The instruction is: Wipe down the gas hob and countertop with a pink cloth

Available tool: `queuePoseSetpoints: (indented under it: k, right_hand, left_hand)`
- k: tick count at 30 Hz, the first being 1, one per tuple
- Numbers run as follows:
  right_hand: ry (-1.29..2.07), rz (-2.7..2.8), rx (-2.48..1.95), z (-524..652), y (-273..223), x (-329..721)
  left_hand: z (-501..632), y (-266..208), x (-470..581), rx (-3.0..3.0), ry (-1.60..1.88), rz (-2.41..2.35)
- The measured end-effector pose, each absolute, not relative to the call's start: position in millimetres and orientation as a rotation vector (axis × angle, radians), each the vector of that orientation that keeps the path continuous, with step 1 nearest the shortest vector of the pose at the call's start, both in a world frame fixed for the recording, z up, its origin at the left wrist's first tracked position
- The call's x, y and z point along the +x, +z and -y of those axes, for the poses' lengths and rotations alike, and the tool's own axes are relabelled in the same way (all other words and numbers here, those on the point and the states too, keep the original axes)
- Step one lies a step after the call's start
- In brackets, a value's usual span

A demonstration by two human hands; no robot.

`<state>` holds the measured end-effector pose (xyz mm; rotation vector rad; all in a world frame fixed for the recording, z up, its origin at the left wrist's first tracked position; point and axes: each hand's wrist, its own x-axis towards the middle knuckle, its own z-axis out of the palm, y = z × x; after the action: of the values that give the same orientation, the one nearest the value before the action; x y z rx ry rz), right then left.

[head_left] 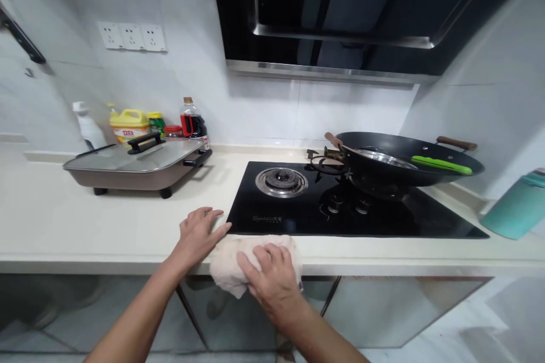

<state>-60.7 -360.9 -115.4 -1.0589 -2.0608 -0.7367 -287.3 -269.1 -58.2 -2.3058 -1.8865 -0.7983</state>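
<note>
A pale cloth (230, 265) lies over the front edge of the counter, just before the gas cooktop (238, 227). My right hand (272, 278) grips it from above with bent fingers. To the left of the cloth, my left hand (198, 235) rests on the countertop, fingers apart, its thumb at the cooktop's front left corner. Nothing is in that hand. The left burner (281, 181) is bare. A black wok (383, 176) with wooden handles sits on the right side, holding a metal lid or dish (385, 157) and a green-handled utensil (443, 165).
On the left stands an electric pan (119, 177) with a glass lid. Behind it are a white spray bottle (89, 127), a yellow jug (130, 125) and a dark sauce bottle (192, 122). A teal container (517, 204) stands far right. The range hood (332, 11) overhangs the cooktop.
</note>
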Motion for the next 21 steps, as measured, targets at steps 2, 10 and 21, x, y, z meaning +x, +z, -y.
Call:
queuePoseSetpoints:
  k: [2,10,21]
  right_hand:
    - [-0.811,1.985,-1.044,362.5,-124.4,-35.3]
    - [-0.85,2.026,-1.14,383.0,-146.2,113.4]
    - [-0.849,1.965,-1.496,414.8,-161.7,326.1]
  left_hand:
    - [268.2,-58.7,-287.3,-2.337,-0.747,1.85]
    - [271.2,-55.2,-287.8,-2.412,-0.711,1.863]
    - [274.4,-54.0,-283.7,-2.434,-0.734,1.805]
